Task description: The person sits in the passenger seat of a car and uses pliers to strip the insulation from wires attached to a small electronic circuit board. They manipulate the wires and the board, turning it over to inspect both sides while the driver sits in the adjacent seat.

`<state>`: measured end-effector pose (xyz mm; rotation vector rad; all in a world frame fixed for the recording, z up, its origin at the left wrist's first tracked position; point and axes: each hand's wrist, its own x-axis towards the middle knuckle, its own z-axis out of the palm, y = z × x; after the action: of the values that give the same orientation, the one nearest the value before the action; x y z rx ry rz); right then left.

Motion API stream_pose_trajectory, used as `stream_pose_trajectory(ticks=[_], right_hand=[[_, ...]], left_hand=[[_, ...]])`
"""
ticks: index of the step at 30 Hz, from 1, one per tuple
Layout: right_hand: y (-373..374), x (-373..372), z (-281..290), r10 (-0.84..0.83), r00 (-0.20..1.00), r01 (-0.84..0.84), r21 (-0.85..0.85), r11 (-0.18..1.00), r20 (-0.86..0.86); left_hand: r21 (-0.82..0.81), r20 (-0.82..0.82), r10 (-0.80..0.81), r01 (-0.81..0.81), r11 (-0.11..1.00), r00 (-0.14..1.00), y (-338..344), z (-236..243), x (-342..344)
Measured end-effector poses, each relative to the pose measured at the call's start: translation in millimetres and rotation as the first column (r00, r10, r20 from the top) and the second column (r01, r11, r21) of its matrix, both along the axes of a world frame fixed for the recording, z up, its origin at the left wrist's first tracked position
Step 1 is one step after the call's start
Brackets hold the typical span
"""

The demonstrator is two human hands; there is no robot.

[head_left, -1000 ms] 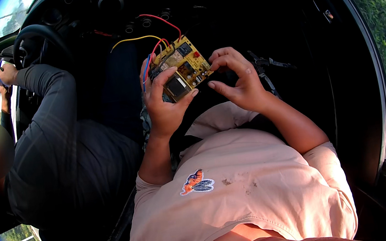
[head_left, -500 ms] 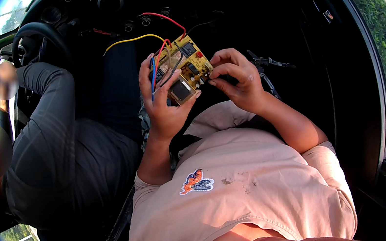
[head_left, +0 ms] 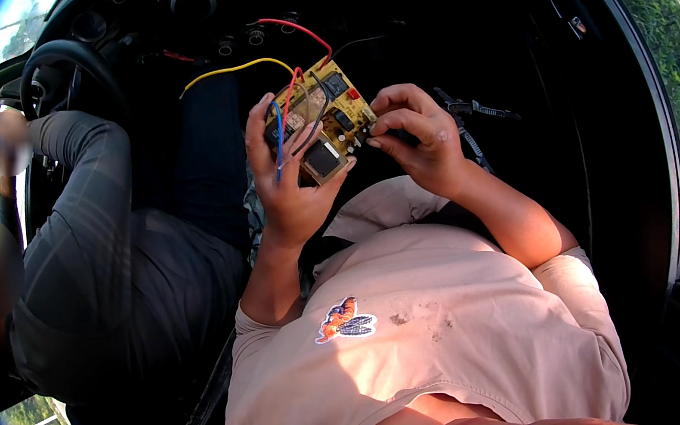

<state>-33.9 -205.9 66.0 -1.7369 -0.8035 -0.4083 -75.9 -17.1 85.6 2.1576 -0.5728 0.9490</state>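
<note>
My left hand [head_left: 292,193] grips a yellow circuit board [head_left: 342,103] from its left and lower side, thumb beside a dark square component [head_left: 322,159]. Loose red, yellow, blue and dark wires [head_left: 233,68] rise from the board or loop across it. My right hand [head_left: 422,149] has its fingertips and thumb curled onto the board’s right edge, near a row of small components. The board is tilted in the air above my lap, its component side facing up.
Another person [head_left: 101,246] in a dark sleeve sits at left beside a steering wheel [head_left: 78,49], hand raised and blurred. Above are dashboard knobs [head_left: 255,37]. A dark jointed metal object [head_left: 473,107] lies right of my right hand. A door with a window [head_left: 635,84] borders the right.
My right fingers and thumb have closed in on the board’s edge. The board has tilted slightly and its wires have shifted, the yellow one reaching a little farther left.
</note>
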Motion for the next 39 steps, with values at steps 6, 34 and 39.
stream_pose_trajectory(ticks=[6,34,39], right_hand=[[-1,-1,0,0.103,0.974,-0.062,0.202,0.977,-0.2],[2,-6,-1,0.086,0.913,-0.014,0.18,0.984,-0.399],[5,3,-16,0.075,0.847,0.005,0.15,0.989,-0.527]], left_hand=[[0.143,0.086,0.006,-0.019,0.99,0.996,5,-1,3],[0.103,-0.071,-0.016,0.023,0.994,0.997,3,-2,-6],[0.057,-0.243,-0.039,0.055,0.997,0.969,1,-12,0]])
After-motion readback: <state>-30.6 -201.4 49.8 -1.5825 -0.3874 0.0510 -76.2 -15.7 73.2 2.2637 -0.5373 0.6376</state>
